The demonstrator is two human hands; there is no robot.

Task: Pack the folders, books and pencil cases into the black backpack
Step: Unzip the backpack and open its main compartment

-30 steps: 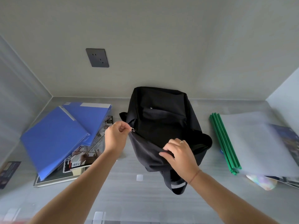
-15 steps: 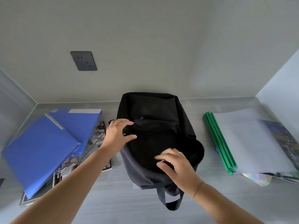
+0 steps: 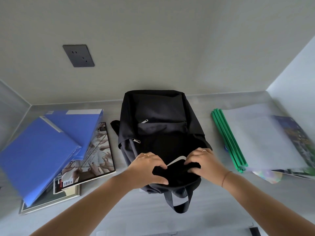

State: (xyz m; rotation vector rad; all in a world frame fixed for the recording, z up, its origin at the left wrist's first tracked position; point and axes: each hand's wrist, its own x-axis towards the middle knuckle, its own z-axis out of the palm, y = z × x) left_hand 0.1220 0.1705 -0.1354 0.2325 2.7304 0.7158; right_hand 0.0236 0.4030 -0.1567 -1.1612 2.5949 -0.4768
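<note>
The black backpack (image 3: 158, 126) lies in the middle of the grey desk with its top toward me and its main zip undone. My left hand (image 3: 148, 167) grips the near-left edge of the opening, fingers curled over the fabric. My right hand (image 3: 202, 164) grips the near-right edge the same way. Between the hands a pale label or inner panel (image 3: 176, 160) shows inside the opening. Two blue folders (image 3: 42, 150) lie stacked on books (image 3: 95, 159) at the left. At the right lie green-spined clear folders (image 3: 228, 142) with white sheets.
A dark wall socket (image 3: 78, 55) sits on the back wall. A colourful book (image 3: 296, 138) and a shiny pouch (image 3: 269, 176) lie under the clear folders at the right. The backpack's carry loop (image 3: 179, 201) hangs toward me. Walls close the desk on both sides.
My left hand left the zipper at the bag's left side and came to the near edge of the opening. My right hand shifted right; both now hold the opening's rim.
</note>
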